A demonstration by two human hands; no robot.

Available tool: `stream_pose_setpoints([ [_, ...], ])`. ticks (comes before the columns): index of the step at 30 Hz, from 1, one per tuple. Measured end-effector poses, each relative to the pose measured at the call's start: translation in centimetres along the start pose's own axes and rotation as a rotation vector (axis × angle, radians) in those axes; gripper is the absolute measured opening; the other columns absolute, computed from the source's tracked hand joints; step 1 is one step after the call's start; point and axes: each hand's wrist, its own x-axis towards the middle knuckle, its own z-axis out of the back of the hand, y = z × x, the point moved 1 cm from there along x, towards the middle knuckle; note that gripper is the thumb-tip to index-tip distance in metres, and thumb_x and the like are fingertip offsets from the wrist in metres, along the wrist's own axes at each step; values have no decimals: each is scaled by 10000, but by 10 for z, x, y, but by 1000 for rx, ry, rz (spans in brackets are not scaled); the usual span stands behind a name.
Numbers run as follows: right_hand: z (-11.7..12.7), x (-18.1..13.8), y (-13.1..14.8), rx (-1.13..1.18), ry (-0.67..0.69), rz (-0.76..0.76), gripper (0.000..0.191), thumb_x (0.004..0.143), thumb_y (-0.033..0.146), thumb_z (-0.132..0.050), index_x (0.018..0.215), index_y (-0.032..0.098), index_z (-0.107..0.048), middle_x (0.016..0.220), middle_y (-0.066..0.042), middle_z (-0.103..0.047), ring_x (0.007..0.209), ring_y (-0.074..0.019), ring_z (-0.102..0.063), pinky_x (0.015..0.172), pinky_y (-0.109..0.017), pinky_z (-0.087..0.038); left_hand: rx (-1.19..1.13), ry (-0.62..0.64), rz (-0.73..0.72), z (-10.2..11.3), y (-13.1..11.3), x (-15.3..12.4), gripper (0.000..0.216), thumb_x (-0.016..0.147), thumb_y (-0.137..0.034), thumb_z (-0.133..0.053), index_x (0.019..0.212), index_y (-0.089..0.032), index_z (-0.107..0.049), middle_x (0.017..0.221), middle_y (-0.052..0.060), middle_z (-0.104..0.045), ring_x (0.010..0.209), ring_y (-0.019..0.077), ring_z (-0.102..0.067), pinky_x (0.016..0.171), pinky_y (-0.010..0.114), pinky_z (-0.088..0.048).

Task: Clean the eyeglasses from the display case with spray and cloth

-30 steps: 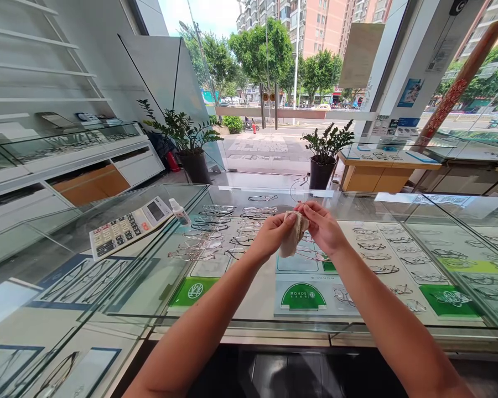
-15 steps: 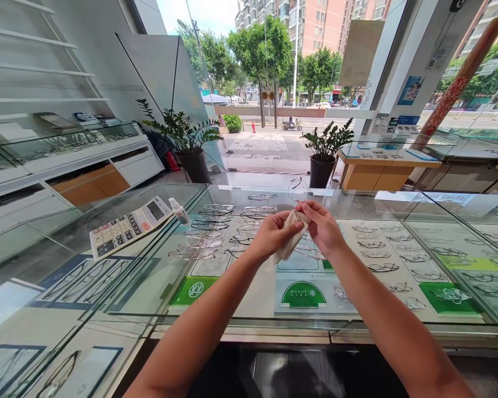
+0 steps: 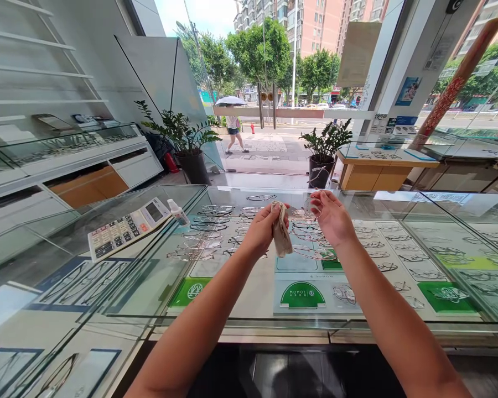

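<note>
My left hand [image 3: 262, 231] is closed on a beige cleaning cloth [image 3: 282, 237], which hangs down in folds from the fingers. To its right, my right hand [image 3: 335, 220] pinches a pair of thin-rimmed eyeglasses [image 3: 307, 205] between thumb and fingers. One clear lens shows in front of the fingertips; the other stands out above the hand, against the plant pot. Cloth and glasses are apart. Both hands are raised above the glass display counter [image 3: 249, 327], where rows of eyeglass frames [image 3: 209, 226] lie below them.
A large calculator [image 3: 126, 228] and a small white spray bottle [image 3: 177, 212] stand on the counter to the left. Green brand cards [image 3: 302, 294] lie in the display. Potted plants [image 3: 194, 166] flank the glass door, and a person with an umbrella [image 3: 230, 101] is outside.
My hands have moved apart: the right has carried the eyeglasses rightward out of the cloth, and the left has drawn slightly left with the cloth. A walker with an umbrella has come into view outside.
</note>
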Motion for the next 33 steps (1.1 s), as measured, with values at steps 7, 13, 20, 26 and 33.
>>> stream_pose_setpoints([
  [7,9,8,2,-2,29,0,276,781,515,-906,882,307,-755,1045,-9,-748,959,-198,-645,827,-346,-509,124,211,28,-12,-2,-17,433,885,-573,-826,1052,-209,-662,702,-70,-380,563,78,-305,530,221,-289],
  [13,29,23,3,-39,-29,38,366,706,551,-932,866,304,-715,1007,-6,-756,917,-206,-649,810,-358,-492,679,793,3,-43,23,-57,471,1081,-624,-483,1129,-207,-697,857,43,-624,741,173,-568,660,302,-467],
  [20,38,28,-3,-25,-27,22,346,703,526,-956,847,300,-736,978,5,-754,889,-185,-642,787,-335,-484,1085,990,-335,-48,75,-69,405,1107,-298,-444,1463,-166,-584,1360,199,-666,1249,308,-641,1089,450,-510],
  [26,40,29,3,-33,-8,46,311,716,504,-955,838,298,-756,1059,-12,-786,934,-198,-670,809,-342,-509,1108,838,-518,-45,74,-55,304,1115,-357,-498,1210,-201,-741,1204,137,-753,1123,272,-677,1042,417,-486],
  [33,31,15,16,-256,289,-45,217,858,457,-857,851,249,-799,900,-33,-759,934,-209,-681,889,-361,-507,1070,-151,-833,-5,12,-19,330,1042,-434,-643,1284,-215,-687,1279,162,-693,1236,318,-629,1083,472,-476],
])
